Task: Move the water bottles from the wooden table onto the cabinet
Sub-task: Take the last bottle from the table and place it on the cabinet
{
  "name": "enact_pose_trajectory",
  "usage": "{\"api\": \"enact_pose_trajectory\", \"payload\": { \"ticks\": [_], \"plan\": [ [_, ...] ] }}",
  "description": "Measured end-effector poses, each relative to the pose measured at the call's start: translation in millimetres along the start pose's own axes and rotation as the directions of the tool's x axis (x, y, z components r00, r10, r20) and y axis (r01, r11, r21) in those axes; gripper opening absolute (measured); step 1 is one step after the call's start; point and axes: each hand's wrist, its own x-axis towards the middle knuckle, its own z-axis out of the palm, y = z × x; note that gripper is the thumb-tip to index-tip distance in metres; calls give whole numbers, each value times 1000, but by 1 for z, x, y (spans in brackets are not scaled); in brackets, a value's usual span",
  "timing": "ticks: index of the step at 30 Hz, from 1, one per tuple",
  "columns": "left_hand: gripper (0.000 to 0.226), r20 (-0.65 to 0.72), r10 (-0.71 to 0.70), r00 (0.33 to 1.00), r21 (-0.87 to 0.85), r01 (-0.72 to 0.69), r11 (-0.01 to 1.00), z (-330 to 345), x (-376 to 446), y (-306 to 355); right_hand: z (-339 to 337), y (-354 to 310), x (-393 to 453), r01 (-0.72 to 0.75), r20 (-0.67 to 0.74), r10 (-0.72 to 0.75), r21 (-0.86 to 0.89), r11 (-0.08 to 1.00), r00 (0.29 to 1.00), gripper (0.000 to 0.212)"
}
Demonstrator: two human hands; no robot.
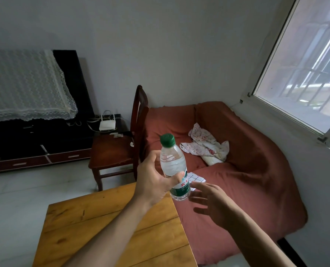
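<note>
A clear water bottle (173,162) with a green cap and green label is held upright in the air above the far right corner of the wooden table (94,224). My left hand (152,182) grips it around the middle. Just to the right of the bottle's base, my right hand (212,203) is spread with straight fingers and holds nothing. The dark cabinet (35,143) with red drawers stands at the far left along the wall.
A wooden chair (118,149) stands between the table and the cabinet. A sofa under a red cover (247,170) with crumpled floral cloth fills the right. A lace-covered screen and a white router (107,125) sit on the cabinet. A window is upper right.
</note>
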Motion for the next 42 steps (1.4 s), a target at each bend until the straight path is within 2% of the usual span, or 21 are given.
{"api": "enact_pose_trajectory", "payload": {
  "ticks": [5, 12, 17, 22, 27, 34, 42],
  "plan": [
    [57, -3, 19, 1000, -1, -19, 1000, -15, -6, 5, 6, 6, 0, -34, -6, 35, 111, 993, 999, 41],
    [60, -87, 33, 996, 86, -25, 996, -32, -24, 27, 10, 0, -5, -51, 136, 36, 108, 993, 990, 54],
    [62, -195, -8, 981, 185, 45, 982, -45, -60, 48, 19, 1, -14, -115, 308, 102, 24, 993, 946, 57],
    [58, -322, -54, 945, 293, 153, 944, -69, -109, 66, 48, 7, -28, -100, 420, 143, -125, 987, 896, 59],
    [58, -498, -51, 866, 355, 257, 899, -111, -163, 81, 105, 16, -52, -6, 535, 150, -261, 965, 832, 60],
    [61, -691, -60, 721, 343, 399, 850, -184, -249, 98, 203, 41, -111, 72, 664, 231, -395, 916, 711, 60],
    [60, -822, -16, 570, 313, 475, 822, -273, -367, 119, 320, 95, -199, 154, 755, 322, -483, 862, 571, 60]
  ]
}}
